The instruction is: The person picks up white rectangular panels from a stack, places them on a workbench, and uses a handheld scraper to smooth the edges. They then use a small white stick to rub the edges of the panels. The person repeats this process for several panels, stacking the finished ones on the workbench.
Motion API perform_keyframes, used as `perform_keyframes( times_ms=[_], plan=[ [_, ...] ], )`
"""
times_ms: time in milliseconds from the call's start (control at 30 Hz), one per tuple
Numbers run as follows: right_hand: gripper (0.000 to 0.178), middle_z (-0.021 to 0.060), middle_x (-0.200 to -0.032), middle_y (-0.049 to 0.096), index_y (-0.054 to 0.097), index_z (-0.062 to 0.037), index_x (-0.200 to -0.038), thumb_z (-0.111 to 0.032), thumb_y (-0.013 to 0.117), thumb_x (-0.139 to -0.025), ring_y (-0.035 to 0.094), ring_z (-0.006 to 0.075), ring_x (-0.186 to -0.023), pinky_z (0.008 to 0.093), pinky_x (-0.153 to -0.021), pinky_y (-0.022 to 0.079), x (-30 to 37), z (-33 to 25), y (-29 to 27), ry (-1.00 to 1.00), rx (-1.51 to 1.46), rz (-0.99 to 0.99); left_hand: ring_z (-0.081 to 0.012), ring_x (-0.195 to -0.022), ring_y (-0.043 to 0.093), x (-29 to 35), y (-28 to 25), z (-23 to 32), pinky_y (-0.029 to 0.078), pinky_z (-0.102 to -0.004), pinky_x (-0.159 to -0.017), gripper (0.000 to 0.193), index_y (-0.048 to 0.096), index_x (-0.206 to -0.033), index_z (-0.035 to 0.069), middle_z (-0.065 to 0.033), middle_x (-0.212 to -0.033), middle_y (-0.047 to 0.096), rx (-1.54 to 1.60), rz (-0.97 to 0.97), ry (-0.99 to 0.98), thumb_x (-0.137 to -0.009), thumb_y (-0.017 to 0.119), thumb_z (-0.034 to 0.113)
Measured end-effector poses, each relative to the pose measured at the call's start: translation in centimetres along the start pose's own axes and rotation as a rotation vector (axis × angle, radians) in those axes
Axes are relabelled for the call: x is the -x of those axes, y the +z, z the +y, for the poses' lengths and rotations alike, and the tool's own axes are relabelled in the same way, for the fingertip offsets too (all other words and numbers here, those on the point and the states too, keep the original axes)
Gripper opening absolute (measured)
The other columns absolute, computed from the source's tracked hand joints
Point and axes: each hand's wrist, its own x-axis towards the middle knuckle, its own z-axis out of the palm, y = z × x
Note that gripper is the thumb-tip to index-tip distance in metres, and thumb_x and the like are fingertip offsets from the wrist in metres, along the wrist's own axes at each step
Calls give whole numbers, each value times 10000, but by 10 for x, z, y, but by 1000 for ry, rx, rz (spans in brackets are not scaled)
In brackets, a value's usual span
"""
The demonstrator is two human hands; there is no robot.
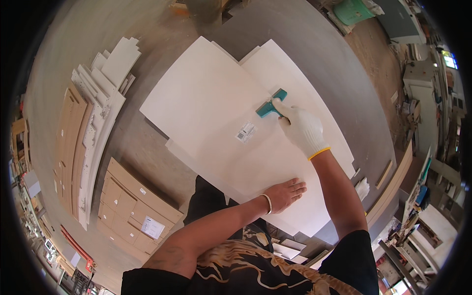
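A large white board [196, 93] lies in front of me, with the edges of other white panels showing beneath it. My right hand [302, 127], in a white knit glove with a yellow cuff, grips a teal wide-bladed scraper [271, 104]. The scraper's edge rests on or just over the board, slightly beyond a printed label [246, 132]; which of the two I cannot tell. Bare and with a pale bracelet at the wrist, my left hand [286, 195] lies flat on the near part of the board, fingers stretched out.
Stacks of white panels [109, 78] and brown panels [69, 132] stand at the left, with more brown boards [140, 199] nearer me. A grey surface [339, 83] extends under and beyond the white boards. A green bucket [351, 11] is at the far right.
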Motion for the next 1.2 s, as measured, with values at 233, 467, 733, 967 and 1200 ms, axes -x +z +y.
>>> perform_keyframes(
  times_ms=[233, 467, 733, 967, 1200],
  plan=[
    [476, 118, -970, 703, 605, -298, -1412, -203, 590, -945, 686, 344, -859, 463, -735, 542, -40, -28, -13, -44, 61, -13, -321, -1571, 232, 90, -64, -60, 189, -586, -1252, 621, 530, -1488, 81, -96, -1652, 374, -83, 327, -545, -912, 629, 291],
    [448, 132, -933, 697, 623, -275, -1387, -199, 595, -946, 678, 345, -855, 462, -747, 532, -73, -59, -26, -96, 60, 17, -299, -1561, 265, 118, -87, -77, 232, -570, -1238, 615, 510, -1502, 107, -94, -1646, 381, -97, 312, -474, -930, 619, 305],
    [425, 180, -948, 695, 648, -225, -1368, -187, 594, -949, 672, 363, -891, 450, -803, 529, -133, -100, -47, -131, 52, -32, -297, -1567, 251, 118, -83, -79, 216, -556, -1246, 590, 511, -1499, 66, -113, -1652, 373, -67, 339, -460, -959, 568, 297],
    [435, 164, -973, 707, 649, -264, -1374, -196, 568, -951, 676, 356, -885, 452, -795, 529, -185, -132, -51, -201, 75, -14, -314, -1561, 257, 117, -80, -79, 251, -564, -1232, 576, 523, -1494, 60, -123, -1649, 377, -130, 344, -440, -974, 544, 306],
    [487, 131, -979, 702, 590, -328, -1434, -216, 551, -961, 668, 346, -895, 453, -799, 526, -206, -141, -68, -234, 94, -115, -319, -1574, 215, 118, -82, -77, 218, -570, -1247, 606, 488, -1527, 65, -123, -1670, 335, -192, 300, -442, -987, 519, 339]
  ],
)
